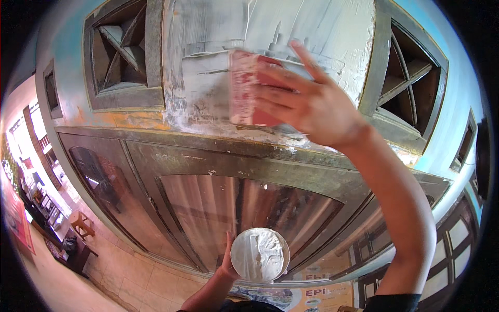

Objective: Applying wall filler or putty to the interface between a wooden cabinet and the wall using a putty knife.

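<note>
My right hand (325, 112) grips a red, putty-smeared spreader (242, 91) with a broad flat blade, held against the wall. Its fingers lie over the back of the spreader, with one finger raised off it; the hand is slightly blurred. Behind the blade, the wall patch (208, 28) is coated with streaky white and grey putty, rough and thick along its right edge. Low in front of me, my left hand (227, 261) holds a round tub (287, 256) by its left side. White putty (269, 245) fills the tub, smooth on one side and lumpy on the other.
Wooden vents with crossed slats, one left (122, 49) and one right (410, 78), flank the patch. Below runs a putty-spotted wooden beam (234, 153) above glazed doors with a curtain (208, 203). A brown stool (81, 222) stands on the tiled floor (122, 273) at left.
</note>
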`<move>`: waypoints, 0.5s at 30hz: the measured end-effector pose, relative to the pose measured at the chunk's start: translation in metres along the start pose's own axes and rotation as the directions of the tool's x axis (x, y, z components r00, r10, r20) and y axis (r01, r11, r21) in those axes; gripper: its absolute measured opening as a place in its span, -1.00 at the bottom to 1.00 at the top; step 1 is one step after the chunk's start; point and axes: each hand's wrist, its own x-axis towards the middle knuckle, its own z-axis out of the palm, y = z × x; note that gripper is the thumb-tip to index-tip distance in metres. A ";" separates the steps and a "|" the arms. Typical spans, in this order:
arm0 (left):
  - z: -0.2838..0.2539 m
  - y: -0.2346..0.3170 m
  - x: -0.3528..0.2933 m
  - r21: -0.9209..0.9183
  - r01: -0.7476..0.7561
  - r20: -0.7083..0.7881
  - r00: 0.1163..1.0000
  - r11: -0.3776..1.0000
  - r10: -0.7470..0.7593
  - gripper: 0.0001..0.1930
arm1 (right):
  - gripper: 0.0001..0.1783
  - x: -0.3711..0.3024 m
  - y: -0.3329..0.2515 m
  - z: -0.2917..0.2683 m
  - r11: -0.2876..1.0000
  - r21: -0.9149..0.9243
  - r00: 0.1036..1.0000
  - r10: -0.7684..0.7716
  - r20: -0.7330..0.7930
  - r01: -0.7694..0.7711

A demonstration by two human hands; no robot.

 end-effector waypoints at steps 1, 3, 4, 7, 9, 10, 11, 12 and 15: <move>0.007 -0.001 0.003 -0.165 0.043 0.096 0.995 0.985 -0.027 0.07 | -0.54 -0.017 0.005 -0.007 1.000 -0.002 1.000 0.004 0.013 -0.004; 0.026 0.001 0.003 -0.410 0.147 0.297 0.955 0.900 -0.021 0.05 | -0.50 -0.043 0.010 -0.017 0.998 0.042 0.998 0.056 0.022 -0.057; 0.023 0.000 0.002 -0.411 0.144 0.297 0.955 0.900 -0.017 0.05 | -0.50 -0.057 0.013 -0.022 0.998 0.044 0.998 0.053 0.019 -0.054; 0.018 0.000 0.002 -0.411 0.129 0.250 0.968 0.902 -0.025 0.05 | -0.52 -0.101 0.020 -0.039 0.994 0.050 0.989 0.093 0.111 -0.099; 0.017 -0.002 0.002 -0.377 0.116 0.229 0.973 0.919 -0.029 0.05 | -0.51 -0.125 0.023 -0.055 0.988 -0.068 0.968 0.149 0.202 -0.138; 0.018 -0.001 0.002 -0.337 0.085 0.199 0.980 0.938 -0.018 0.05 | -0.51 -0.132 0.022 -0.059 0.988 -0.071 0.967 0.148 0.206 -0.136; 0.020 0.000 0.001 -0.338 0.088 0.202 0.979 0.937 -0.019 0.05 | -0.50 -0.139 0.020 -0.063 0.987 -0.095 0.969 0.144 0.200 -0.128; 0.024 0.001 0.000 -0.333 0.104 0.218 0.976 0.937 -0.031 0.05 | -0.48 -0.143 0.017 -0.066 0.986 -0.118 0.971 0.141 0.193 -0.120; 0.028 0.002 -0.003 -0.317 0.099 0.199 0.979 0.943 -0.036 0.05 | -0.51 -0.111 0.000 -0.063 0.988 -0.087 0.984 0.134 0.116 -0.124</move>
